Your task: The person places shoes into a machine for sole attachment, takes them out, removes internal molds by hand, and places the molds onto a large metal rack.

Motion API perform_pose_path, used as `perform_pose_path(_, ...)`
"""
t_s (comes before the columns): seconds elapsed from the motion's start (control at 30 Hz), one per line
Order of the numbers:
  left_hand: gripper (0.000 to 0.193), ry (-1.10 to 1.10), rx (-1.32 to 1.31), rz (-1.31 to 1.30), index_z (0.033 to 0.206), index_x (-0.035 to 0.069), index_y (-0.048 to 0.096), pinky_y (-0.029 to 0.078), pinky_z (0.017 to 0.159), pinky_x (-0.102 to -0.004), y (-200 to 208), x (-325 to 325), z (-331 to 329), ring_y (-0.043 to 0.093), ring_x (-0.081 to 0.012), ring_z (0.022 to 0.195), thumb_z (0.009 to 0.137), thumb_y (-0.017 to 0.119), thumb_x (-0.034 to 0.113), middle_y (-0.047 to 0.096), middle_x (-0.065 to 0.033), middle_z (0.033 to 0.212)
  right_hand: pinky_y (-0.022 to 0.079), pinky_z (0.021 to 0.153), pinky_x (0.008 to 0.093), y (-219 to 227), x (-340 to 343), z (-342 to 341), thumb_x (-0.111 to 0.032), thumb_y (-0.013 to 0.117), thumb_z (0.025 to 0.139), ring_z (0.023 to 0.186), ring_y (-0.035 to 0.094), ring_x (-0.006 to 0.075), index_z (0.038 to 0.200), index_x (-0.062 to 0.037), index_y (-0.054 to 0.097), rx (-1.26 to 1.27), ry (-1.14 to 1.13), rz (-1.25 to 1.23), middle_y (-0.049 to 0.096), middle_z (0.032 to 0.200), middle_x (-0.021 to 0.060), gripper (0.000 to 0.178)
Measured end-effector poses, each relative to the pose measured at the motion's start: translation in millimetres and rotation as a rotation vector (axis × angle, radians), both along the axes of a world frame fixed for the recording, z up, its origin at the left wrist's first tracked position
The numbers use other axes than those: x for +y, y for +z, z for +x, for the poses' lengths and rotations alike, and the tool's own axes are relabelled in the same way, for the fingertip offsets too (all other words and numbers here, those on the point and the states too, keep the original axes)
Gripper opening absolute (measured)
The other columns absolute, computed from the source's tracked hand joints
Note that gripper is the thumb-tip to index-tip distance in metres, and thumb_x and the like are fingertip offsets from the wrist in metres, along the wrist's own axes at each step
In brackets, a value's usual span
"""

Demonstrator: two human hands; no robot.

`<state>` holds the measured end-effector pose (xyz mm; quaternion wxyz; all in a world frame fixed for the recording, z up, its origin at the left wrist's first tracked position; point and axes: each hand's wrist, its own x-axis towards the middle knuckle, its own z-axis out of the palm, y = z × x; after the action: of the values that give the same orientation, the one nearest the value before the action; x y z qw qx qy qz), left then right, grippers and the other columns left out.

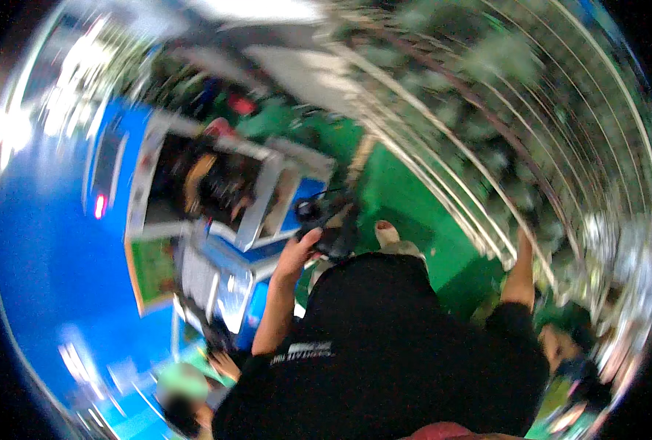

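My left hand (304,246) is closed around a black, soft-looking item (335,231), perhaps fabric, held in front of my left hip. Its exact kind is lost in the blur. On the other side, my right arm reaches out and my right hand (524,246) is at the pale rails of a long rack (443,132). Motion smears its fingers, so I cannot make out whether it touches a rail. Blurred grey-green items fill the rack behind the rails.
A blue-and-white machine (139,169) with an open dark bay stands to my left. Beside it is a blue-edged worktop (242,249). A person in a green cap (183,385) is at the lower left. Underfoot lies green floor (407,191). Another person's arm (553,348) shows at lower right.
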<state>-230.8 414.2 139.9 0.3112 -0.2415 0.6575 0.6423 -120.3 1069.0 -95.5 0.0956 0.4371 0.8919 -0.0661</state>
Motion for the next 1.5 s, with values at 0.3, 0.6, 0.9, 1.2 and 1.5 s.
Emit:
perform_pose_path(0.3, 0.058, 0.360, 0.071, 0.065, 0.102, 0.001, 0.071, 0.048, 0.068, -0.0299, -10, -71, 57, 0.061, -0.0162, 0.077, 0.080, 0.074, 0.055, 0.069, -0.0058, 0.091, 0.038, 0.110, 0.0465, -33, -124, -72, -0.048, 0.054, 0.100, 0.129, 0.049, 0.0349, 0.140, -0.0034, 0.055, -0.004, 0.478, -0.051, 0.052, 0.145, 0.0160, 0.060)
perform_pose_path(0.6, 0.056, 0.820, 0.237, 0.233, 0.121, -0.002, 0.061, 0.053, 0.083, -0.0305, -20, -211, 174, 0.063, -0.0152, 0.094, 0.079, 0.079, 0.031, 0.067, -0.0050, 0.106, 0.041, 0.100, 0.0447, -32, -296, -129, -0.044, 0.055, 0.100, 0.118, 0.053, 0.0331, 0.138, -0.0029, 0.056, -0.320, 1.065, -0.517, 0.056, 0.135, 0.0148, 0.056)
perform_pose_path(0.9, 0.029, 1.261, 0.513, -0.195, 0.089, 0.005, 0.059, 0.047, 0.074, -0.0297, -75, -332, 264, 0.060, -0.0171, 0.090, 0.068, 0.077, 0.010, 0.059, -0.0035, 0.093, 0.044, 0.089, 0.0429, -27, -419, -188, -0.039, 0.056, 0.100, 0.106, 0.058, 0.0312, 0.135, -0.0024, 0.058, -0.484, 1.267, -0.462, 0.061, 0.126, 0.0135, 0.052)
perform_pose_path(1.2, 0.051, 0.727, -0.006, -0.960, 0.110, 0.004, 0.071, 0.053, 0.090, -0.0433, -137, -382, 308, 0.065, -0.0371, 0.108, 0.080, 0.078, 0.045, 0.066, -0.0223, 0.116, 0.047, 0.079, 0.0411, -17, -523, -213, -0.035, 0.057, 0.099, 0.094, 0.062, 0.0293, 0.133, -0.0019, 0.060, -0.553, 1.369, -0.394, 0.066, 0.117, 0.0123, 0.048)
perform_pose_path(1.5, 0.041, 0.648, 0.022, -1.554, 0.114, 0.005, 0.060, 0.052, 0.091, -0.0412, -76, -510, 369, 0.062, -0.0347, 0.112, 0.078, 0.076, 0.017, 0.066, -0.0175, 0.114, 0.050, 0.068, 0.0392, -5, -594, -208, -0.031, 0.058, 0.099, 0.083, 0.067, 0.0274, 0.131, -0.0014, 0.062, -0.611, 1.431, -0.347, 0.071, 0.108, 0.0111, 0.044)
